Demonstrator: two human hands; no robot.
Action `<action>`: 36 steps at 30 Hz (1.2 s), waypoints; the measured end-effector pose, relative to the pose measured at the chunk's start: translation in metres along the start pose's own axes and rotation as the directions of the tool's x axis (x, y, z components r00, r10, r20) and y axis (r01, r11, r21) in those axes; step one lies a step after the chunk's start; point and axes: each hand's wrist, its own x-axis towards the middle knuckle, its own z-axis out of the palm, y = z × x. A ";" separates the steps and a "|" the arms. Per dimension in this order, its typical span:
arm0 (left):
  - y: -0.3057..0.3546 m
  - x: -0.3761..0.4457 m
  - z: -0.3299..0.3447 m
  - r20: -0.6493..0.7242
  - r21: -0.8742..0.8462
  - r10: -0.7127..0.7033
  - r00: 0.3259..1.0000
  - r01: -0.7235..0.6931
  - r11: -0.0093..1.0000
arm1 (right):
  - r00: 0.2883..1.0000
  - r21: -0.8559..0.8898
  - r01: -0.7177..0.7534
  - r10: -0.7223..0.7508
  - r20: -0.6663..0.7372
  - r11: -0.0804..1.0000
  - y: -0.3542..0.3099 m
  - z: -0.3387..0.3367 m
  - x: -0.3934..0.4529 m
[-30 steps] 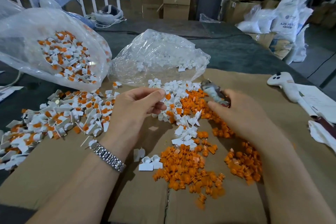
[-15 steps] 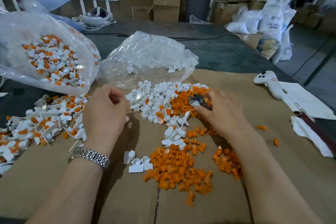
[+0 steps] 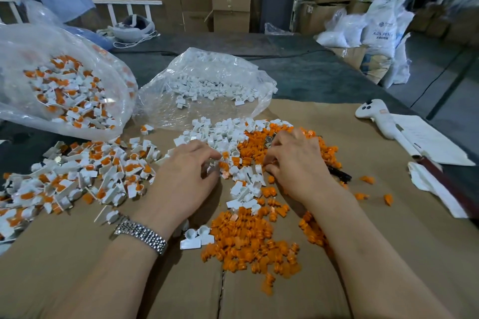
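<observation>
— So, head view: where are the hands?

— Both sit low over the cardboard [image 3: 388, 254], at the seam where the white caps [image 3: 220, 134] meet the orange plugs [image 3: 248, 243]. The caps lie heaped toward the far edge, mid-width. The plugs run from there down toward the near edge.

— Grips?

— The left hand [image 3: 186, 179] curls thumb and fingertips round one of the white caps. The right hand [image 3: 298, 166] is curled, knuckles up, in the plugs, with a grey metal bit [image 3: 269, 140] at its forefinger. Whether it pinches that or a plug I cannot tell, because the palm hides it.

— What makes the pick go well?

— I'd take one piece per hand, not a clump. Lift the cap clear of its neighbours and turn its open cup up before the plug comes over. The right should pluck from the heap's rim. Digging would probably flick plugs toward the right edge, where a few strays [image 3: 366, 179] lie already.

— And then?

— Press the plug into the cup till it seats, I'd judge. Then drop it on the done pile [image 3: 85, 176] by the left edge, apart from the loose stock.
</observation>
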 end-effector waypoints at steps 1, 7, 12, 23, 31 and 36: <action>0.001 0.000 0.000 0.004 0.001 0.005 1.000 -0.005 1.000 | 1.000 0.008 0.002 -0.002 -0.002 1.000 0.000 0.000 0.000; 0.004 -0.001 0.005 -0.038 -0.016 0.053 0.998 -0.054 0.998 | 0.999 0.069 0.015 -0.017 0.034 0.997 -0.005 0.001 0.000; 0.007 0.000 0.007 -0.053 -0.006 0.066 0.996 -0.066 0.998 | 1.000 0.123 -0.003 0.003 0.005 0.992 -0.007 0.001 0.000; -0.003 -0.001 -0.001 0.063 -0.014 0.000 0.998 0.001 1.000 | 0.993 0.400 -0.008 0.056 -0.108 0.917 0.002 -0.003 -0.001; -0.003 0.000 -0.005 0.143 -0.030 -0.019 0.990 0.023 0.999 | 0.993 0.449 0.012 0.043 -0.113 0.894 0.002 -0.006 -0.001; 0.000 0.000 -0.009 0.103 -0.291 -0.112 0.988 0.138 0.947 | 0.989 0.580 0.009 0.078 -0.125 0.815 0.001 -0.006 -0.001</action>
